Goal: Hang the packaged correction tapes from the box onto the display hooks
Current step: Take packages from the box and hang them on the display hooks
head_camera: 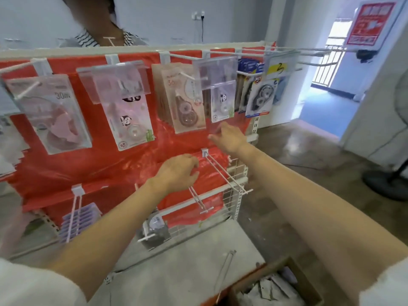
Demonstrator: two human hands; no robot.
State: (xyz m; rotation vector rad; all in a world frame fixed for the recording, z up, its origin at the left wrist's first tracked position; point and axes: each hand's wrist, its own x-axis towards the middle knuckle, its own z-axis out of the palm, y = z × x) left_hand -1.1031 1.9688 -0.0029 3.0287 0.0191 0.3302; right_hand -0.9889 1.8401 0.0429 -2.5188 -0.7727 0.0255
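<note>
— Where are the correction tapes right now?

— Most hang on the top row already: the panda-print pack [130,120], the brown one [187,107] beside it, and a smaller panda pack [221,102] behind a clear price flap [217,71]. The rest should be in the cardboard box [273,288] at my lower right, though its contents are too blurred to name.

— And your hands?

— Neither carries a pack, as far as I can see. My right hand [229,136] reaches up just under the smaller panda pack, fingers loosely spread and blurred. My left hand [180,171] is curled at the root of a bare double-wire hook [201,198] on the red backing [99,164]; whether it actually grips the wire I cannot tell. Another bare hook [227,173] sticks out just beside it.

— How will the packs handle?

— I judge them light: stiff card with a clear blister that is smooth and probably a bit slippery. I would pinch the card near its top edge, beside the hang hole, so the hole stays free to thread onto the hook tip.

— Anyone else around?

— A person in a striped top [88,39] stands behind the rack.
</note>
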